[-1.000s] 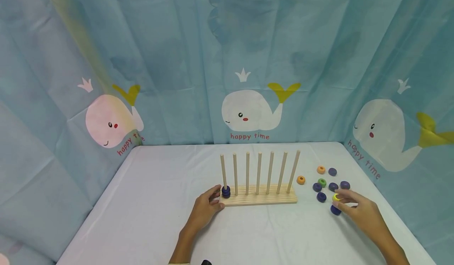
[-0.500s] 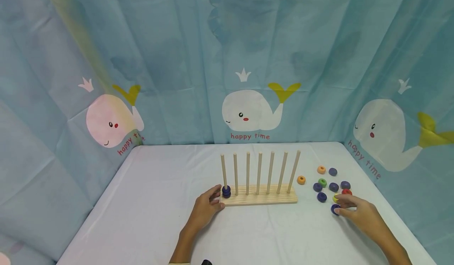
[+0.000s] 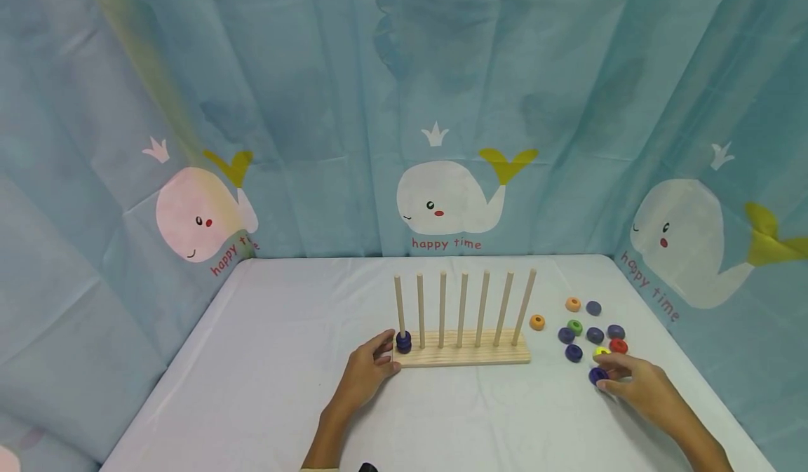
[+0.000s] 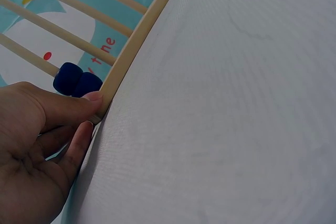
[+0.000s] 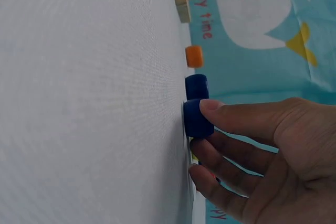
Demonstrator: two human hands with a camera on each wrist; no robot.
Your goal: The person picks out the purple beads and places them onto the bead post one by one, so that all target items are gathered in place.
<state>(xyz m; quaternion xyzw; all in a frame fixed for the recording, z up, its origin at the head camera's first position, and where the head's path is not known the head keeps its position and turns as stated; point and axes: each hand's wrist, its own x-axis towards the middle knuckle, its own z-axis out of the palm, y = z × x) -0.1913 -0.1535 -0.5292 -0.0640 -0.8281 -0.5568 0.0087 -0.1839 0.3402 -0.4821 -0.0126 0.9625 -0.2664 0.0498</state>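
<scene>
A wooden base [image 3: 467, 355] with several upright pegs stands mid-table; two dark blue beads [image 3: 403, 343] are stacked on its leftmost peg. My left hand [image 3: 366, 372] grips the left end of the base, thumb at the front edge in the left wrist view, close to the blue beads [image 4: 68, 79]. On the right, my right hand [image 3: 644, 388] pinches a dark blue bead [image 3: 597, 376] at the near side of the loose beads. In the right wrist view the thumb lies on that bead [image 5: 198, 119], which appears to touch the cloth.
Loose beads lie right of the base: an orange one [image 3: 537, 322] nearest to it, a lighter orange [image 3: 573, 304], a green [image 3: 574, 327], a red [image 3: 618, 346], a yellow [image 3: 602, 351] and several blue or purple ones [image 3: 574, 353]. A whale-print curtain [image 3: 315, 177] surrounds the white table [image 3: 265, 360].
My right hand has shifted slightly nearer, from the yellow bead to the blue one, and the red bead has come into view. My left hand has stayed on the base.
</scene>
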